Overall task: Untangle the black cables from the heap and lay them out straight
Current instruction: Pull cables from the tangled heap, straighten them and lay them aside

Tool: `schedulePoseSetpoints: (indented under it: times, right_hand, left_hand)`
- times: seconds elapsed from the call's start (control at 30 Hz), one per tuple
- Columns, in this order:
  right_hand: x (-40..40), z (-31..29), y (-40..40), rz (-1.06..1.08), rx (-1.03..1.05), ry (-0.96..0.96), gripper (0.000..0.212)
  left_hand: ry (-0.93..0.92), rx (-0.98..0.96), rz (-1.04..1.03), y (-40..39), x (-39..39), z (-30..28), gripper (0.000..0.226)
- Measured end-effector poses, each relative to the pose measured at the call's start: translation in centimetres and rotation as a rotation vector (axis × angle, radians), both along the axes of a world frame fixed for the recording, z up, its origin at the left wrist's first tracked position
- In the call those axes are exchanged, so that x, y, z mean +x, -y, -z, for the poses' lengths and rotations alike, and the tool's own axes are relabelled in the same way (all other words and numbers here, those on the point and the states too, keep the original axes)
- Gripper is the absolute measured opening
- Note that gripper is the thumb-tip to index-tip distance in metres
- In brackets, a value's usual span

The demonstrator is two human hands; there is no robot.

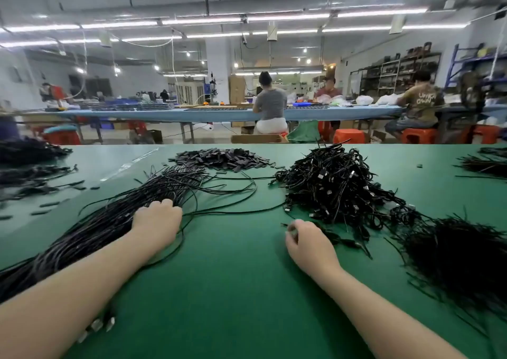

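A tangled heap of black cables (334, 188) sits right of centre on the green table (225, 276). A long bundle of straightened black cables (90, 229) runs diagonally from the near left toward the middle. My left hand (156, 224) rests on this bundle with its fingers curled over the cables. My right hand (307, 240) lies at the near edge of the heap, fingers curled; it seems to pinch a cable end, though blur hides the fingertips. Metal connectors (96, 325) show under my left forearm.
A pile of small black sleeves (222, 159) lies at the back centre. A frayed black bundle (461, 262) sits at the near right. More cable piles lie at the far left (27, 153) and far right (485, 164). Other people work at a blue table (219, 113) beyond.
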State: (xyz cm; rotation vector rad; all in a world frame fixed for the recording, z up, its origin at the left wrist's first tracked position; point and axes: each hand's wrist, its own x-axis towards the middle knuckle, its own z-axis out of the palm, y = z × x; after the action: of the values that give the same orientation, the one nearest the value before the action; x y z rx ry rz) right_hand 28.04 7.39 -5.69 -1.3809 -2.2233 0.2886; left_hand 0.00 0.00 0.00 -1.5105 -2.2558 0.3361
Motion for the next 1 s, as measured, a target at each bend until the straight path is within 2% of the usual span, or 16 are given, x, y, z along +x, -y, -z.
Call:
schedulePoseSetpoints:
  times: [0.13, 0.27, 0.5, 0.57, 0.63, 0.73, 0.8, 0.9, 0.93, 1.0]
  right_hand:
    - [0.4, 1.3, -0.7, -0.01, 0.059, 0.042, 0.014]
    - [0.2, 1.0, -1.2, -0.032, 0.058, 0.057, 0.014]
    - [0.4, 1.3, -1.5, -0.054, 0.073, 0.067, 0.013]
    - [0.5, 1.5, -1.4, -0.056, 0.071, 0.057, 0.012]
    - [0.5, 1.5, -1.3, -0.057, 0.081, 0.057, 0.013]
    - [0.5, 1.6, -1.1, -0.062, 0.085, 0.057, 0.012]
    - [0.5, 1.6, -1.0, -0.066, 0.083, 0.055, 0.012]
    - [0.5, 1.5, -1.0, -0.066, 0.078, 0.051, 0.012]
    - [0.5, 1.5, -1.0, -0.066, 0.079, 0.052, 0.012]
    - [0.5, 1.5, -1.1, -0.061, 0.078, 0.052, 0.012]
  left_hand:
    - [0.098, -0.117, -0.165, 0.2, -3.2, 1.0, 0.025]
    - [0.116, -0.038, -0.188, 0.6, -5.3, 0.3, 0.033]
    - [0.25, -0.026, -0.149, 1.7, -6.8, 0.0, 0.017]
    - [0.275, 0.044, -0.118, 1.9, -7.1, -0.2, 0.012]
    - [0.266, 0.203, -0.138, 2.5, -8.2, -1.0, 0.012]
    - [0.19, 0.32, -0.341, 4.3, -11.4, -2.1, 0.022]
    - [0.267, 0.234, -0.52, 5.7, -14.3, -1.9, 0.028]
    - [0.386, 0.043, -0.573, 7.3, -17.1, -0.8, 0.036]
    - [0.417, 0.031, -0.583, 7.8, -17.4, -0.6, 0.036]
    - [0.493, 0.123, -0.575, 8.4, -18.0, -0.3, 0.04]
